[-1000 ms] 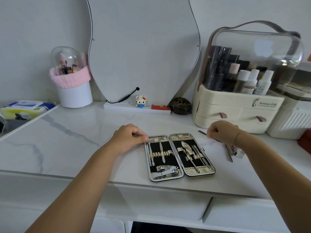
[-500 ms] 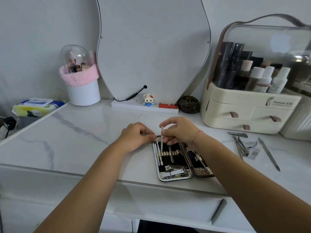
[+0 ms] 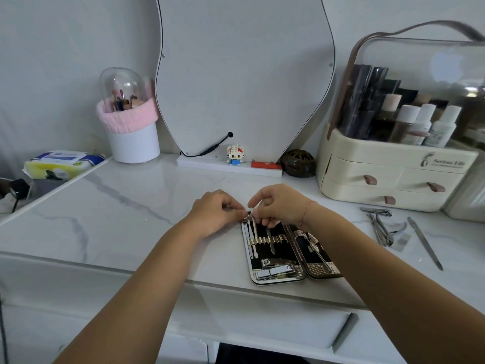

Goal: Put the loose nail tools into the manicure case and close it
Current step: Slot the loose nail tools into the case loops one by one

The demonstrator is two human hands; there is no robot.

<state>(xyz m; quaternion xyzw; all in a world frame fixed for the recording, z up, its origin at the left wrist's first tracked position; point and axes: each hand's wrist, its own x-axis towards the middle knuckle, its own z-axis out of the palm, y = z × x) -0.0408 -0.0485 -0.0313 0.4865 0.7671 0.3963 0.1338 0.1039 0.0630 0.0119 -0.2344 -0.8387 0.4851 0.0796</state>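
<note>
Over the manicure case, curled left hand pinches its corner, right hand pinches a slim tool

One wide-angle camera, worn on the person's head, looks forward and down across the white marble-patterned counter toward the grey wall, near enough that both forearms fill the lower frame and the left hand and right hand meet mid-frame.

case before mirror, loose tools right
</note>
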